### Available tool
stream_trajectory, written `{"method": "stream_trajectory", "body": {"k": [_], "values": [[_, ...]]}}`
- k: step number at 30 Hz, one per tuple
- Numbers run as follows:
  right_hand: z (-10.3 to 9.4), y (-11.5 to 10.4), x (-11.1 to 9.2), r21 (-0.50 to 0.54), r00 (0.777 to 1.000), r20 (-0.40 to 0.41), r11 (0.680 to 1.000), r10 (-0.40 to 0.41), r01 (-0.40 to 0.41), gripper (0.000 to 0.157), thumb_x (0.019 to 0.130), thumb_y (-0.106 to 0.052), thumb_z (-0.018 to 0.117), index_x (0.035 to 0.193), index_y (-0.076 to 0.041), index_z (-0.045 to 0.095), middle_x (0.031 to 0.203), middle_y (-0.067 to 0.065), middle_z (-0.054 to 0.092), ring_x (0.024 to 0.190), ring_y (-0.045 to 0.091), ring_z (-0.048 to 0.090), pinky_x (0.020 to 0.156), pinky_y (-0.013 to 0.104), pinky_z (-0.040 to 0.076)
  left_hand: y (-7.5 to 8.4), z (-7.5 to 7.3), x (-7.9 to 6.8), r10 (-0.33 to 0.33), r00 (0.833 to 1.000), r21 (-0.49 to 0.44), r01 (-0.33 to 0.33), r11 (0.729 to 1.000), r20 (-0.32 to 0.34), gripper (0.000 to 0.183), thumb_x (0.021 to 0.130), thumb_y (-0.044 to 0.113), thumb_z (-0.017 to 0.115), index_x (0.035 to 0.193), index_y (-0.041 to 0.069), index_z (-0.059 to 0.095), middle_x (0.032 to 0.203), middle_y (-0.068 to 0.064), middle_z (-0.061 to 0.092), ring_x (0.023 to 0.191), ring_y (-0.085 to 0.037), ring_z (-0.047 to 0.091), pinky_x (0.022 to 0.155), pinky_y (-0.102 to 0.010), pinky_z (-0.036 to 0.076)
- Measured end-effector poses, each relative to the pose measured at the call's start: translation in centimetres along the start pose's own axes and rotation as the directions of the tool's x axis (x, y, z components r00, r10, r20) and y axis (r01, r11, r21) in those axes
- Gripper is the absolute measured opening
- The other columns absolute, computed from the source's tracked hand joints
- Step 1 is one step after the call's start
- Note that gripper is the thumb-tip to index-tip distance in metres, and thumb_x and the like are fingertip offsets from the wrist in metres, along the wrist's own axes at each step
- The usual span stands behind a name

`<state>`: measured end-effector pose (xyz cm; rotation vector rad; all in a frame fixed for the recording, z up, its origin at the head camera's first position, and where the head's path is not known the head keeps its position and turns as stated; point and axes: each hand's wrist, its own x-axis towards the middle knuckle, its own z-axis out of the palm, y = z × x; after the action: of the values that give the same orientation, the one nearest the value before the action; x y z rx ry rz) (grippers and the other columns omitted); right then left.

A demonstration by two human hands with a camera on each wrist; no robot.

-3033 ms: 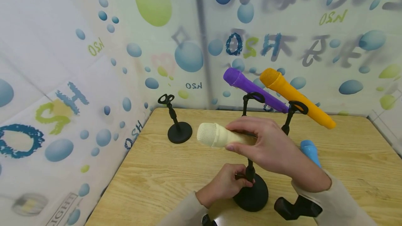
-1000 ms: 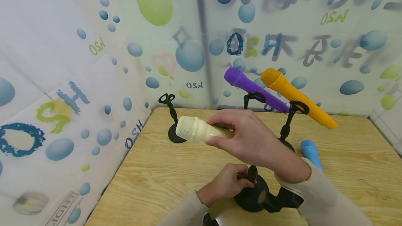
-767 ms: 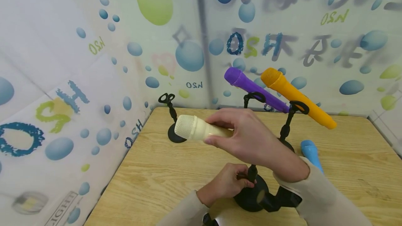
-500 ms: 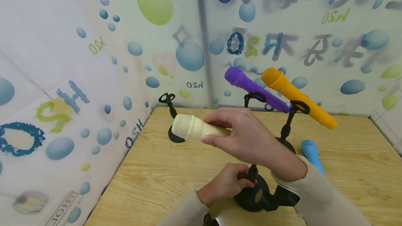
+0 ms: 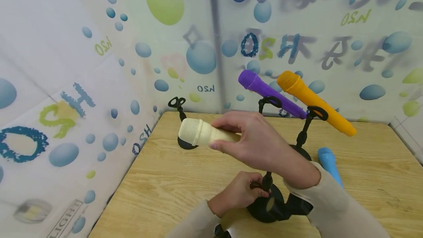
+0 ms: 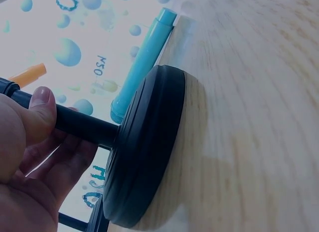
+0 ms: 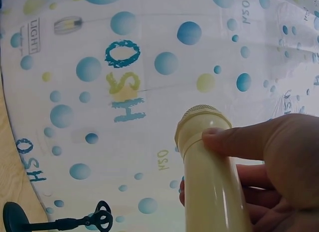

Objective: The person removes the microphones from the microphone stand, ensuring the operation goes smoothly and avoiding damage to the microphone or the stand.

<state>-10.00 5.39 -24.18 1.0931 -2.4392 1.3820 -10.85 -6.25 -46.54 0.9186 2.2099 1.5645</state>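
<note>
In the head view my right hand (image 5: pixel 261 144) grips a cream microphone (image 5: pixel 206 134) by its body, grille pointing left. In the right wrist view the thumb lies along the microphone (image 7: pixel 209 187) just below its grille. Lower down, my left hand (image 5: pixel 239 191) holds the pole of a black desktop microphone stand (image 5: pixel 264 208). The left wrist view has the thumb and fingers around that pole (image 6: pixel 82 126), above the round base (image 6: pixel 149 147) on the table. My right hand and forearm hide the upper part of this stand in the head view.
A purple microphone (image 5: pixel 269 93) and an orange microphone (image 5: pixel 317 102) sit tilted in stands behind. A blue microphone (image 5: pixel 329 165) is on the right side of the wooden table (image 5: pixel 158 190). At back left another black stand (image 5: pixel 177 103) has a bare clip. Patterned walls border the table.
My right hand has moved left and slightly up with the cream microphone, which now covers part of the back-left stand. My left hand keeps its hold on the near stand.
</note>
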Motion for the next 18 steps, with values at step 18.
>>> {"method": "stream_trajectory", "body": {"k": [18], "values": [[0.59, -0.42, 0.70, -0.032, 1.000, 0.006, 0.999, -0.031, 0.031, 0.031, 0.089, -0.013, 0.090, 0.118, -0.008, 0.081, 0.108, 0.001, 0.080, 0.092, 0.007, 0.072, 0.082, 0.028, 0.063, -0.26, 0.19, 0.10, -0.031, 1.000, -0.028, 0.031, 0.999, 0.003, 0.005, 0.095, -0.006, 0.077, 0.098, -0.005, 0.074, 0.100, -0.023, 0.080, 0.090, 0.006, 0.072, 0.085, -0.014, 0.058]]}}
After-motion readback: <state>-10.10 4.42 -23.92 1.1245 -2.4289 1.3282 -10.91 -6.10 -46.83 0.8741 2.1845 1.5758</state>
